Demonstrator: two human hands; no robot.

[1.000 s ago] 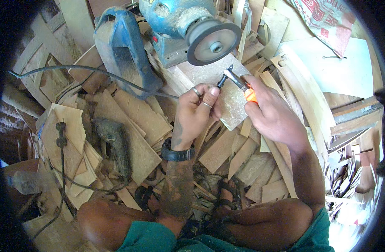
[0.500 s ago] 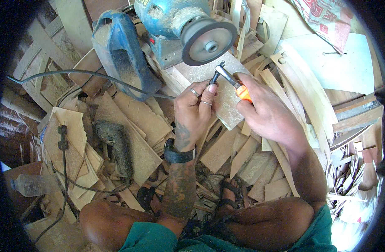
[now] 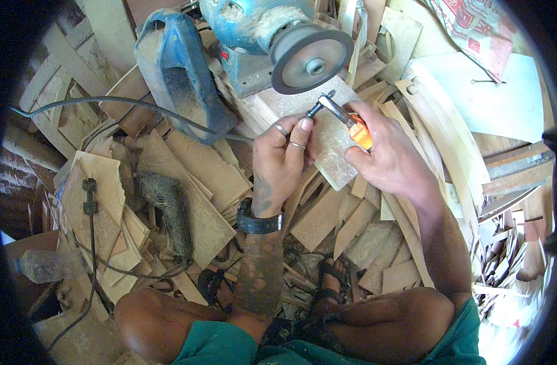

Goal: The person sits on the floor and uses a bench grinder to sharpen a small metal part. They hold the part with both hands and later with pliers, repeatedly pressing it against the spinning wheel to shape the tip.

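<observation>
Pinched between the thumb and fingers of my left hand (image 3: 281,155) is a short dark rod-like piece (image 3: 315,111), slanting up and to the right. Its exact kind cannot be made out. My right hand (image 3: 388,152) is wrapped round orange-handled pliers (image 3: 359,131), whose metal head meets the rod's upper end. A small dark tip shows just beyond the jaws. Both hands are over a dusty board (image 3: 339,164), just below the grey grinding wheel (image 3: 313,61) of a blue bench grinder (image 3: 239,24).
Left of the grinder stands a blue jug cut open (image 3: 181,85), full of dust. A dark power tool (image 3: 169,210) lies on wood offcuts (image 3: 196,164), with cables nearby. A plastic bottle (image 3: 47,266) is at far left, a printed sack (image 3: 473,36) at upper right.
The pliers have turned slightly, and the dark rod leans further to the right. Both hands stay together under the wheel. The whole view has shifted a little.
</observation>
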